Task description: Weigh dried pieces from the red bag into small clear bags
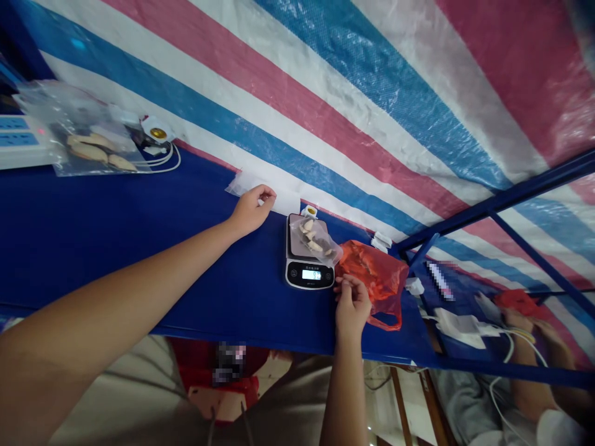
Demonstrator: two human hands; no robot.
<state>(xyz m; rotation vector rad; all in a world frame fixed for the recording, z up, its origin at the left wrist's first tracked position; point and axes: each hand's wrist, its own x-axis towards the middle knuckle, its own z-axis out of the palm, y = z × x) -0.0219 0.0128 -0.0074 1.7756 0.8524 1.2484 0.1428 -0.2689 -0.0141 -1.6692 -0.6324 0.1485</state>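
A small digital scale [309, 272] stands on the blue table [139, 248], its display lit. A clear bag of pale pieces [315, 239] lies on its platform. My right hand [352, 305] rests just right of the scale, fingers curled in a pinch beside a red plastic bag [377, 275]; what it pinches is too small to make out. My left hand [251, 209] reaches to the back of the table, fingers closed on a stack of empty clear bags [283, 199] by the striped tarp.
A larger clear bag of pale pieces [88, 139] lies at the far left by a power strip [18, 139] and white cables [162, 158]. A striped tarp [372, 93] backs the table. Another person's hands [534, 328] work at the right near white adapters [460, 325].
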